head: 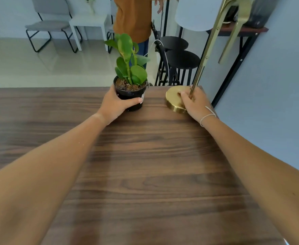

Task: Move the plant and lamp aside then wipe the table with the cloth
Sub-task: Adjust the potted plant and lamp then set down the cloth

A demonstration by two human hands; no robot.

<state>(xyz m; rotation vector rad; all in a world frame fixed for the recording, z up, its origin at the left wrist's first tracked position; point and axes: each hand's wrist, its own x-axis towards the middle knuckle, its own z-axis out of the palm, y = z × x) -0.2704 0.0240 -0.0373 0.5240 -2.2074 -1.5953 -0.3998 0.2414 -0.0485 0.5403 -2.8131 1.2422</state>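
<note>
Dark wood table [145,165] carries both things at its far edge: left hand [115,105] wraps the plant [130,80] pot, right hand [194,103] grips the lamp [174,99] stem at its brass base.

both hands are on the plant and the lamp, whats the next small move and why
Probably let go of both and fetch the cloth. The left hand wraps the plant pot and the right hand holds the lamp at its base, both already at the table's far edge. No cloth is in view.
</note>
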